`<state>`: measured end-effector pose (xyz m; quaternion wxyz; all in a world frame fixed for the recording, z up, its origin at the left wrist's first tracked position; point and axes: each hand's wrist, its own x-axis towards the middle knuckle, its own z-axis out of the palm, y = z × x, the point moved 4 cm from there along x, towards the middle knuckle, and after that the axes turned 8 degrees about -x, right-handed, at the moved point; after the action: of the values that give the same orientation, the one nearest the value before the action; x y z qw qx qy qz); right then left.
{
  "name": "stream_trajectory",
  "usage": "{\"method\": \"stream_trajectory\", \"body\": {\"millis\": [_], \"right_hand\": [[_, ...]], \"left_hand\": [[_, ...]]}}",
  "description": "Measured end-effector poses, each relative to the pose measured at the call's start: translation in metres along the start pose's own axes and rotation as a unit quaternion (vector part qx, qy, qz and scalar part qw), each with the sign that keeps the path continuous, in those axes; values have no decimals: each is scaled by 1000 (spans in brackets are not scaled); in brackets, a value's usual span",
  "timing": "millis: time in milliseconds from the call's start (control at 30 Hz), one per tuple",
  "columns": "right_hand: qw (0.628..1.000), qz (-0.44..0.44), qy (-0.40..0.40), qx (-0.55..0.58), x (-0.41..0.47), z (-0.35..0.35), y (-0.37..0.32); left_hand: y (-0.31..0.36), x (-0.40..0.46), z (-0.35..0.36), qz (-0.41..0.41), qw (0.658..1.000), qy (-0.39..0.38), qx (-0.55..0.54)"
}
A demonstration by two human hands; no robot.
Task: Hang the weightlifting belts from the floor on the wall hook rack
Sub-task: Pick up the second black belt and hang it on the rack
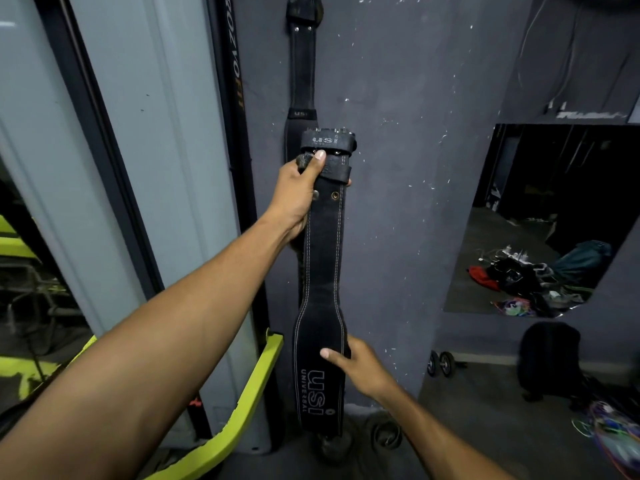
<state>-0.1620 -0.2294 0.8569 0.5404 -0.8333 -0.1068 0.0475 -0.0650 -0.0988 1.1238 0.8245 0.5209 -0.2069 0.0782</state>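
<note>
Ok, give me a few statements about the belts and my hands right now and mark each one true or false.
1. The left hand grips the held belt near its buckle end. True.
2. The right hand hangs free, touching nothing. False: its fingers grip the belt's wide lower part.
3. Another belt already hangs on the wall. True.
4. The held belt is bright yellow. False: it is black with pale stitching.
5. A small dumbbell lies on the floor to the right. True.
</note>
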Motion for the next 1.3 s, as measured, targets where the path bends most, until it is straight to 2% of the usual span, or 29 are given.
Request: {"method": "stream_trajectory", "body": {"millis": [167, 267, 400, 533, 700, 833, 1000, 1133, 1300], "right_hand": [[999, -17, 34, 15, 20, -26, -9], [995, -47, 77, 51, 39, -56, -54], [971, -118, 172, 118, 62, -106, -132], [960, -144, 225, 81, 72, -137, -180], [957, -155, 233, 75, 75, -140, -182], [947, -209, 232, 70, 72, -143, -187], [923, -237, 296, 62, 70, -155, -190], [915, -245, 314, 66, 70, -161, -192], [914, -251, 315, 48, 67, -173, -195]], "left_hand": [[-15, -6, 0, -18, 1000, 3, -7], [-30, -12, 1, -23, 1000, -5, 6], [-52, -23, -3, -27, 999, -15, 30], [-61, -33, 0, -24, 998, -34, 52], [-53, -37, 4, -21, 996, -46, 69], [-56, -39, 2, -30, 993, -54, 101], [-50, -38, 16, -8, 984, -72, 160], [-47, -36, 27, -5, 985, -49, 164], [-44, -29, 33, 50, 986, -29, 159]]}}
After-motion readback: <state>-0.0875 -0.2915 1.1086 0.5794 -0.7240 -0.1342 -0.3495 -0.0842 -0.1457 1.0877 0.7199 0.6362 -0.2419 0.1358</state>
